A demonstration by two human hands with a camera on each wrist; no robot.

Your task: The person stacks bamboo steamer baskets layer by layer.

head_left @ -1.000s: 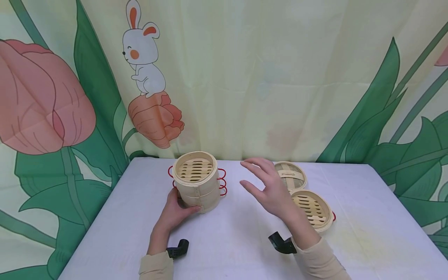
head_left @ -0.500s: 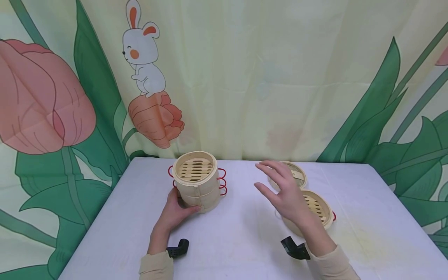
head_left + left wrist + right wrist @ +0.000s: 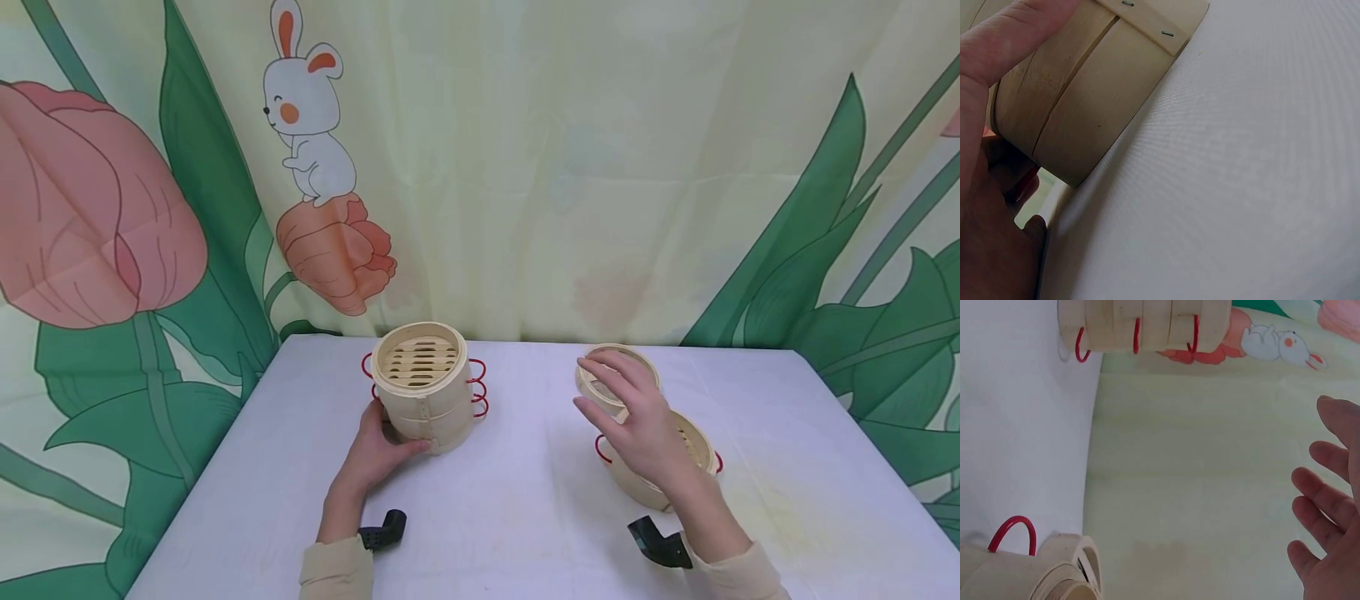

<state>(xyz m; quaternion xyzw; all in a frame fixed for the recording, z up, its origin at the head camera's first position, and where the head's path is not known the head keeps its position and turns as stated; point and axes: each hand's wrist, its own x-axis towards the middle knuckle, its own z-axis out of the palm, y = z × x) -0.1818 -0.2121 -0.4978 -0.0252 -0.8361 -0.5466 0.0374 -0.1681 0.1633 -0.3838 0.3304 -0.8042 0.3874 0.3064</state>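
A stack of bamboo steamer baskets (image 3: 433, 417) with red loop handles stands at the left of the table, its slatted top facing up. My left hand (image 3: 375, 450) holds it low on the near left side, thumb across the front; in the left wrist view the thumb lies along the curved bamboo wall (image 3: 1097, 106). My right hand (image 3: 641, 425) is in the air with fingers spread and nothing in them. In the head view it overlaps a single steamer basket (image 3: 637, 483) and the round bamboo lid (image 3: 647, 365) behind that basket, partly hiding both.
A white cloth covers the table (image 3: 517, 508). Close behind its far edge hangs a curtain (image 3: 510, 167) printed with a rabbit, tulips and leaves. Each wrist carries a black camera mount (image 3: 384, 530). Between the stack and the single basket lies a stretch of white cloth.
My right hand has moved right and slightly nearer, away from the stack, and now covers part of the single basket and lid. The left hand and the stack stay in place.
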